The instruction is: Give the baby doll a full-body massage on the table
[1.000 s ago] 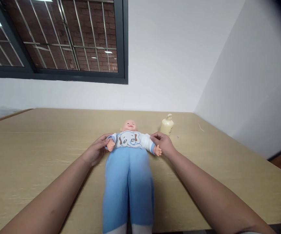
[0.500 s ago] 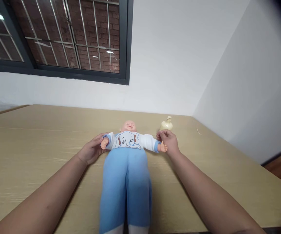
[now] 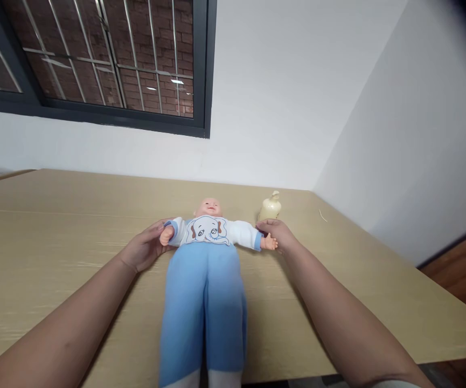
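Observation:
A baby doll (image 3: 203, 280) lies on its back, in blue trousers and a white top with an elephant face on the chest. Its head is at the far end and both its arms are stretched out sideways. My left hand (image 3: 146, 249) is curled round the doll's arm on the left, with some fingers hidden behind the sleeve. On the other side, my right hand (image 3: 282, 235) is closed at the doll's cuff and small hand, its fingertips bent along the sleeve's far edge. A cream pump bottle (image 3: 271, 207) stands just beyond my right hand, its lower part hidden.
The wooden table (image 3: 75, 199) reaches back to a white wall (image 3: 265, 108). A thin pale strand (image 3: 322, 215) lies on it at the right. Above the table at left is a dark-framed window (image 3: 206, 70) with metal bars.
My right hand has come away from the bottle's front and lowered to the doll's cuff, showing more of the bottle. The view has shifted slightly; my left hand stays by the doll's arm.

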Demonstrator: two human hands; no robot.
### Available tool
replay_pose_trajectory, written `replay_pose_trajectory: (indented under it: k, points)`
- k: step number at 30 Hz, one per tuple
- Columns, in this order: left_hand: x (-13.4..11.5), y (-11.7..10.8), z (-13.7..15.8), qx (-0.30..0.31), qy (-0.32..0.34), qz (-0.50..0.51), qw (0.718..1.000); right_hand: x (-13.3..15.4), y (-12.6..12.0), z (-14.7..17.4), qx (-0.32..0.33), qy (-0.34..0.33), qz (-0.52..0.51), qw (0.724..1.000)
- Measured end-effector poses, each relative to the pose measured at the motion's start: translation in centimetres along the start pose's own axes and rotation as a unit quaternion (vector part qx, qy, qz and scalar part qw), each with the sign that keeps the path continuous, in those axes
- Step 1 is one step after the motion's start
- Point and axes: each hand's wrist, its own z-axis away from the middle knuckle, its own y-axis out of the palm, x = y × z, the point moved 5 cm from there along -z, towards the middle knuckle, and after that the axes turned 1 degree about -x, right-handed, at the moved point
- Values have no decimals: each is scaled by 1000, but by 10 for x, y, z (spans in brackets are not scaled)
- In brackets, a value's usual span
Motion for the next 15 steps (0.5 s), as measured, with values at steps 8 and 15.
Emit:
replay_pose_trajectory:
  k: [8, 15]
  points:
    - [-1, -1, 0, -4, -3, -7, 1000, -3, 1, -3, -2, 5, 32, 999]
    - [-1, 0, 1, -3, -4, -11, 1000, -2, 5, 2, 26, 4, 29, 999]
